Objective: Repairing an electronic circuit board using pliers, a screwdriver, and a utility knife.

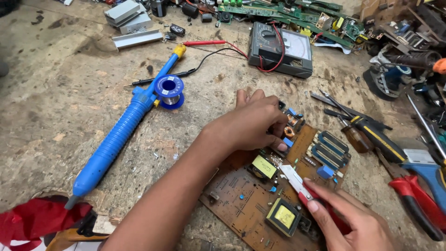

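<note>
A brown circuit board [241,197] with yellow transformers, a copper coil and blue parts lies on the worn workbench. My left hand [248,123] rests on the board's far end, fingers curled over the components there. My right hand [355,221] grips a red-handled utility knife [297,182], whose blade tip points at the board's middle, next to a yellow transformer [264,166].
A blue desoldering pump [123,130] and a solder spool [169,90] lie to the left. An analog multimeter [281,49] with red and black probes sits behind. Screwdrivers and red pliers [413,195] lie at the right. Red cloth [32,218] is at the lower left.
</note>
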